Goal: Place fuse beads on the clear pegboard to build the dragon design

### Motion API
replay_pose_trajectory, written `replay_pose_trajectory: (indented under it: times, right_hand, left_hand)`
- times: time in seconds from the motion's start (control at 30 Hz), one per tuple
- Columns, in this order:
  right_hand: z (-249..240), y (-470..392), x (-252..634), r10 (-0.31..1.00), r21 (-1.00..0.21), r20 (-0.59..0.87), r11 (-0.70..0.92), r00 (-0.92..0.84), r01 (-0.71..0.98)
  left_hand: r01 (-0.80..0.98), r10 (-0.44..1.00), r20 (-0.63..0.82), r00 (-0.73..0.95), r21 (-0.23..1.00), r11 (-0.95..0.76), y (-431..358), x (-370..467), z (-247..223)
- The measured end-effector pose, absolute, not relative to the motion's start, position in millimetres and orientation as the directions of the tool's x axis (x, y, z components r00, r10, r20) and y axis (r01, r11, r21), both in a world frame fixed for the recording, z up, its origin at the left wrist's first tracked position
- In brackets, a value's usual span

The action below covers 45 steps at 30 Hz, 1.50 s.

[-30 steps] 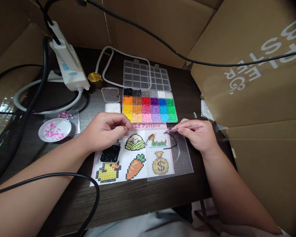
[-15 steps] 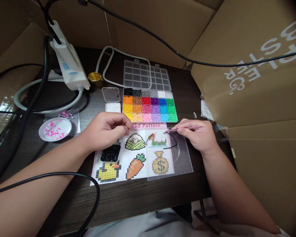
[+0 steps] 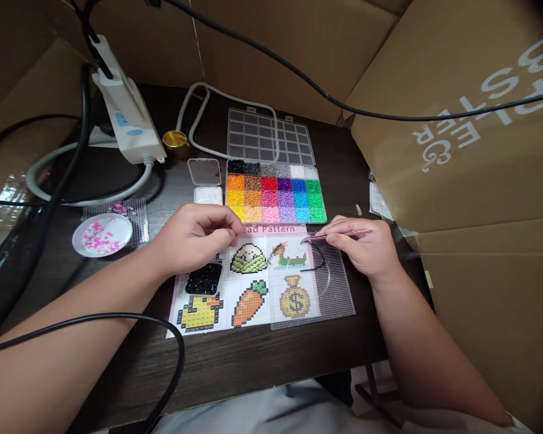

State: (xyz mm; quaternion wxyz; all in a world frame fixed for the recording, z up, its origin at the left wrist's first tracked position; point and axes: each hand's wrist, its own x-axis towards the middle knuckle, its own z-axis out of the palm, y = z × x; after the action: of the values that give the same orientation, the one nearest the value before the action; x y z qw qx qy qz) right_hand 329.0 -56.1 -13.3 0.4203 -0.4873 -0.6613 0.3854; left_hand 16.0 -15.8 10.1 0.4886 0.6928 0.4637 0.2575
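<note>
My right hand (image 3: 359, 244) is closed around pink tweezers (image 3: 344, 234), whose tips point left over the upper part of a clear pegboard (image 3: 337, 289). Curved lines of black beads (image 3: 318, 256) sit on the board near the tips. The pegboard overlaps the right side of a printed bead pattern sheet (image 3: 226, 322). My left hand (image 3: 203, 235) hovers over the sheet's upper left with curled fingers and the thumb against them; whether anything is between them is hidden. Below it stands a small open box of black beads (image 3: 203, 279).
Behind the sheet lies an open compartment case (image 3: 276, 193) of coloured beads. A box of white beads (image 3: 208, 195), a gold cup (image 3: 175, 143) and a white dish (image 3: 76, 238) with pink beads are to the left. A power strip (image 3: 133, 123), cables and cardboard walls surround the table.
The tweezer tips showed a dark spot earlier and look paler now. Both hands stay almost in place; the whole view has shifted very slightly.
</note>
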Motion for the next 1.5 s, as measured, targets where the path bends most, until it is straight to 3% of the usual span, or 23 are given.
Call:
replay_pose_trajectory:
  times: [0.23,0.53,1.5]
  right_hand:
    - [-5,-56,313,0.957,-0.918,0.272,0.291,-0.104,0.27]
    - [-9,-56,291,0.967,-0.923,0.184,0.231,-0.175,0.308]
    - [-10,-56,313,0.97,-0.925,0.202,0.234,-0.137,0.298]
  left_hand:
    - [0.374,0.891,-0.082,0.447,0.922,-0.103,-16,15,5]
    - [0.417,0.888,-0.1,0.448,0.902,-0.108,-16,16,10]
    - [0.388,0.888,-0.061,0.456,0.912,-0.136,-16,15,5]
